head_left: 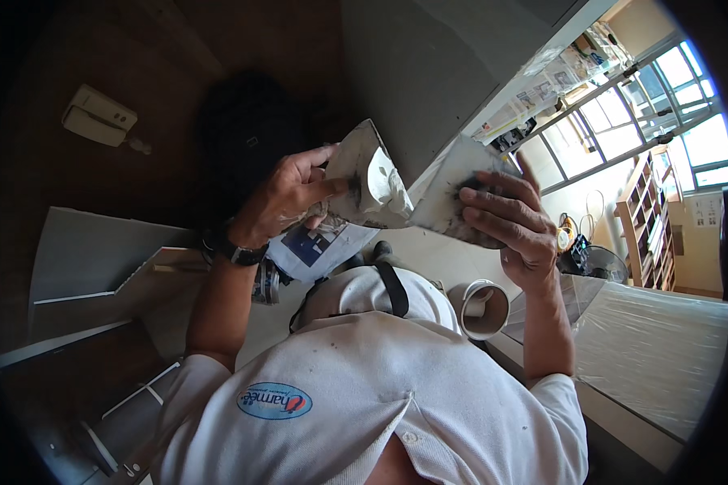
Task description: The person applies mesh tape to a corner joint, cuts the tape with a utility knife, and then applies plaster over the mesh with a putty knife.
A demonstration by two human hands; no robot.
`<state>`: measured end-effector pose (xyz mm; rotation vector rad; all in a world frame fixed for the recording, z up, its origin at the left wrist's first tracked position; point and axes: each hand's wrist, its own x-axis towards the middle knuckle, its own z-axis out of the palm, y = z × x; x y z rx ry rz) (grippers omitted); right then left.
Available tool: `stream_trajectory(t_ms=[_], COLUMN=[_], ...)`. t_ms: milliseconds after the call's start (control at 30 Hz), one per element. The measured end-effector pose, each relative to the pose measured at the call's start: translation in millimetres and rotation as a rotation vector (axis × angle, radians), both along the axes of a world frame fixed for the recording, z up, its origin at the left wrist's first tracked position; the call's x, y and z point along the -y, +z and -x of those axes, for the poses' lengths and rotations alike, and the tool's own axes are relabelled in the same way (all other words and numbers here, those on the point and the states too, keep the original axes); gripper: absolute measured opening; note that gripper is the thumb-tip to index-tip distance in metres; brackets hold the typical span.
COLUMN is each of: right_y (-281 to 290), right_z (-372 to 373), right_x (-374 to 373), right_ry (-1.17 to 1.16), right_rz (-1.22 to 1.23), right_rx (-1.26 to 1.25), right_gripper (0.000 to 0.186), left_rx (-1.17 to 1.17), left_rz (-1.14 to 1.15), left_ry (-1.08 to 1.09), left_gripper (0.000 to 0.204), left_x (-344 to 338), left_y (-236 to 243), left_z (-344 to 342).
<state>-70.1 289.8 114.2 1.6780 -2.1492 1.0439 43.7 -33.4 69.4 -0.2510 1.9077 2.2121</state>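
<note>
Beige wall switch box (pixel 99 115) high on brown wall. Grey boards (pixel 89 259) leaning lower left. White pipe fitting (pixel 485 308) near plastic-covered worktop (pixel 663 347) edge. Wooden shelf unit (pixel 647 222) beside windows (pixel 663 97) at right.

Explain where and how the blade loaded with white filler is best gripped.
Grip the loaded blade at its left edge, coming from the left, as the left hand does with its thumb on top. The white filler sits heaped toward its right edge, where the second blade in the right hand meets it, so that side is probably best left free.
</note>
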Motion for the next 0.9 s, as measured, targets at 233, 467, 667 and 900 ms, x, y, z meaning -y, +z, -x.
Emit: stream_trajectory(t_ms=[233, 467, 667, 900], right_y=[29.6, 28.7, 67.1, 46.7], right_z=[4.7, 21.1, 70.3, 178.9], right_x=[20.5, 32.2, -17.1, -93.6], right_ry=[0.165, 0.335, 0.177, -0.026], right_rz=[-0.257, -0.284, -0.344, -0.210], right_rx=[-0.176, -0.213, -0.326, -0.903], right_gripper=[0.031, 0.022, 0.028, 0.046], left_rx=[-0.020, 0.033, -0.060, -0.072], left_rz=[0.073, 0.116, 0.104, 0.026], left_ry=[-0.070, -0.090, 0.291, 0.508], left_gripper=[0.057, 0.064, 0.049, 0.046], left_x=[7.8, 3.9, 13.8, -22.9], left_y=[5.6, 20.7, -14.6, -62.1], left_z=[2.4, 18.0, 7.8, 32.8])
